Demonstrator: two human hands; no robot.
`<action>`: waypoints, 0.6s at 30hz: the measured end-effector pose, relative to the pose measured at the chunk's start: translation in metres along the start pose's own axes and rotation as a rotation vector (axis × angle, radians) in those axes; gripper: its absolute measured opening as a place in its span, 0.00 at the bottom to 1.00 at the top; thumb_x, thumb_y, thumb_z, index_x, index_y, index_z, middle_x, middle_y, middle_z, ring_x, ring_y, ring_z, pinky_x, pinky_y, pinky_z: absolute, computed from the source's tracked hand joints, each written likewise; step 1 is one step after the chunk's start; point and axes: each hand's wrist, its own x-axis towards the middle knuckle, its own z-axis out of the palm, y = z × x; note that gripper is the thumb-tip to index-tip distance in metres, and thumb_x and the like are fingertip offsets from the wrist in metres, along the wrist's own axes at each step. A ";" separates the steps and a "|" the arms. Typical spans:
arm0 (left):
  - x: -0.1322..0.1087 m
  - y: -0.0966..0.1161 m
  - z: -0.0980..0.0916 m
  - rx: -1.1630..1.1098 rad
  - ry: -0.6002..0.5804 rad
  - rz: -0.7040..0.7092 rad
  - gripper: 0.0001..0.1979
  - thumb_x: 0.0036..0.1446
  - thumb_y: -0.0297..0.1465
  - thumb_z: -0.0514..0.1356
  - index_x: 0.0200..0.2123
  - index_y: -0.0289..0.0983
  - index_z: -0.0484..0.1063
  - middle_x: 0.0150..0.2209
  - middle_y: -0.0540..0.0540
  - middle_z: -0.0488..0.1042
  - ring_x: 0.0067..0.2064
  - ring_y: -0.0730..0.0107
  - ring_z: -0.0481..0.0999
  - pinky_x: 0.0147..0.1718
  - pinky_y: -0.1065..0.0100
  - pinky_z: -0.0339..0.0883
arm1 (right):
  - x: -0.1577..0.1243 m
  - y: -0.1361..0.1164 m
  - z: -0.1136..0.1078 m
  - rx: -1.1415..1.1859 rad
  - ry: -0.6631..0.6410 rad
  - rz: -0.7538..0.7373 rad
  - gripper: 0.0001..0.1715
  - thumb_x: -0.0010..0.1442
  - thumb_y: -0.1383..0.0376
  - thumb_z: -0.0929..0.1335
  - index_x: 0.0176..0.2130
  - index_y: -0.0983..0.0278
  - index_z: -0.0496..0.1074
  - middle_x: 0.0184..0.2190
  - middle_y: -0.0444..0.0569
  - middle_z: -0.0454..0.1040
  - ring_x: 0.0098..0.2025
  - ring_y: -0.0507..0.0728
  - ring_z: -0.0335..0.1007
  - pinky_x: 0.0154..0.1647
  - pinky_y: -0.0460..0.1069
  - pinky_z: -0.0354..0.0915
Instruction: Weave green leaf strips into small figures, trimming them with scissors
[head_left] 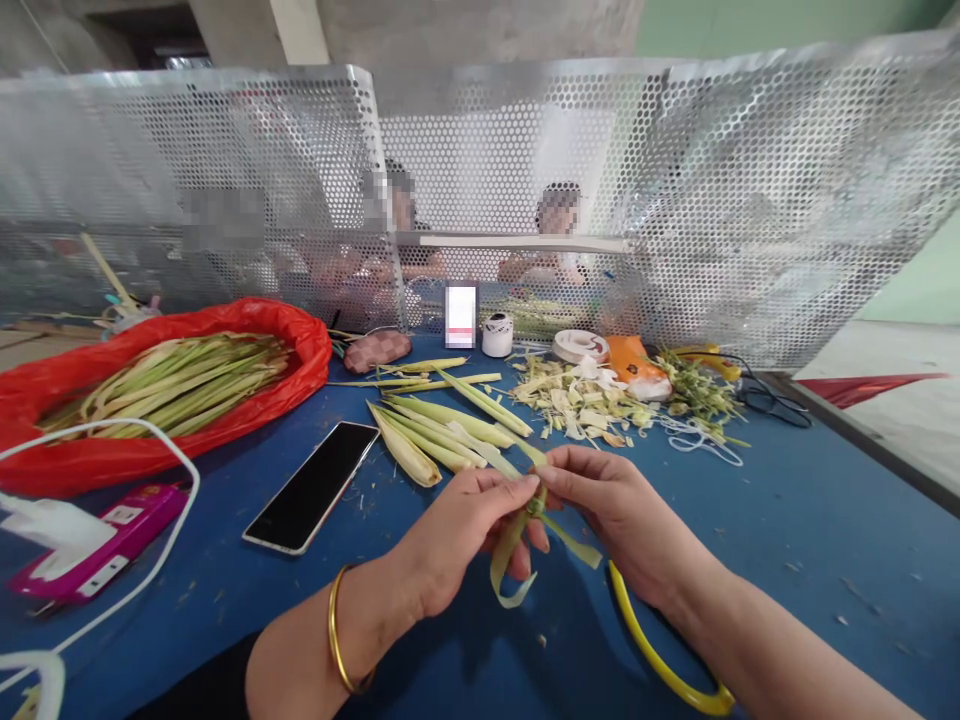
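Observation:
Near the middle of the blue table, my left hand pinches a green leaf strip between thumb and fingers. Against it, my right hand closes on the same piece of leaf, their fingertips almost touching. Loose strip ends curl below and to the right of the fingers. Just beyond the hands lies a bunch of pale green leaf husks. A curved yellow handle rests on the table under my right forearm.
A red bag of long leaves is at the left. Nearer are a phone, a purple power strip and white cable. Leaf scraps, a tape roll and a small white jar lie before a perforated metal screen; people sit behind it.

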 end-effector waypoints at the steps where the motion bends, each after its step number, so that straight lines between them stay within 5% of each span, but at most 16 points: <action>1: 0.000 -0.001 0.001 0.007 0.021 0.005 0.18 0.56 0.43 0.60 0.34 0.32 0.77 0.23 0.49 0.73 0.18 0.78 0.68 0.20 0.75 0.60 | -0.001 0.001 0.002 0.033 0.016 0.006 0.15 0.51 0.56 0.74 0.25 0.64 0.71 0.22 0.43 0.67 0.27 0.52 0.61 0.32 0.47 0.59; 7: 0.003 -0.005 0.007 0.039 0.134 0.024 0.11 0.52 0.36 0.63 0.28 0.32 0.77 0.17 0.54 0.66 0.16 0.81 0.62 0.18 0.76 0.58 | -0.003 0.004 0.010 0.118 0.121 -0.017 0.16 0.49 0.57 0.75 0.23 0.64 0.69 0.21 0.43 0.69 0.26 0.51 0.62 0.32 0.47 0.59; 14: 0.003 -0.005 0.007 0.092 0.129 0.028 0.09 0.51 0.33 0.62 0.27 0.32 0.77 0.16 0.54 0.66 0.15 0.81 0.63 0.18 0.75 0.60 | -0.001 0.012 0.013 0.120 0.200 -0.031 0.17 0.48 0.55 0.74 0.23 0.64 0.68 0.22 0.44 0.71 0.26 0.52 0.63 0.31 0.48 0.60; 18: 0.003 -0.006 0.008 0.087 0.134 0.002 0.11 0.51 0.35 0.63 0.28 0.31 0.77 0.17 0.53 0.67 0.16 0.80 0.63 0.18 0.75 0.60 | 0.003 0.008 -0.001 -0.267 0.156 -0.057 0.22 0.56 0.51 0.68 0.21 0.63 0.67 0.19 0.43 0.68 0.22 0.51 0.59 0.27 0.48 0.57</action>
